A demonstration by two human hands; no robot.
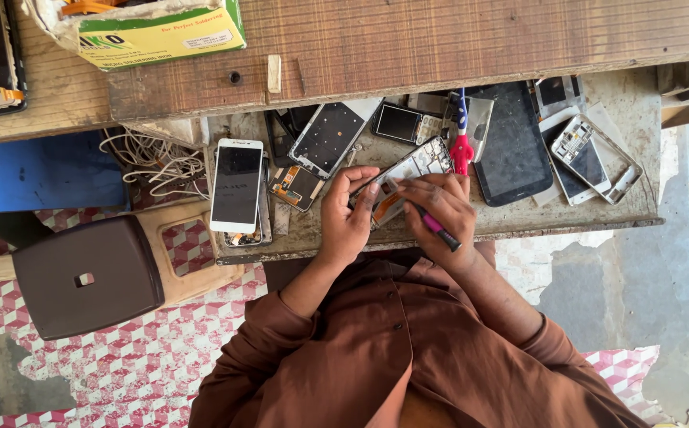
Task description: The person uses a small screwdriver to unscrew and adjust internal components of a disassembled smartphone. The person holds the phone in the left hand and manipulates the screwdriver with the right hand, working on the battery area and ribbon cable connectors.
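Left hand (346,215): fingers curled around the near end of an opened phone frame (409,173), thumb on its edge; grip closed on the frame, steadying it.

Right hand (438,208): fingers bunched in a closed grip around a pink-handled tool (438,228); its working tip is hidden under the fingers where they meet the phone frame.

Phone frame: opened, inner parts showing, lying slantwise on the front part of the desk (519,222), between both hands.

White phone (236,185): dark screen up, at the left end of the desk, stacked on another part, well apart from the hands.

Circuit panel (330,136): dark, dotted, just beyond the left hand.

Red-and-blue tool (461,143): lying just beyond the right hand.

Black tablet (512,144): screen up, right of the red-and-blue tool.

Stripped phone shell (594,157): pale frame, at the right end of the desk.

White cables (154,162): tangled, left of the white phone.

Brown stool (87,273): on the red-and-white patterned floor (122,372), left of the person.

Green-and-yellow box (158,32): on the upper wooden shelf (439,40).
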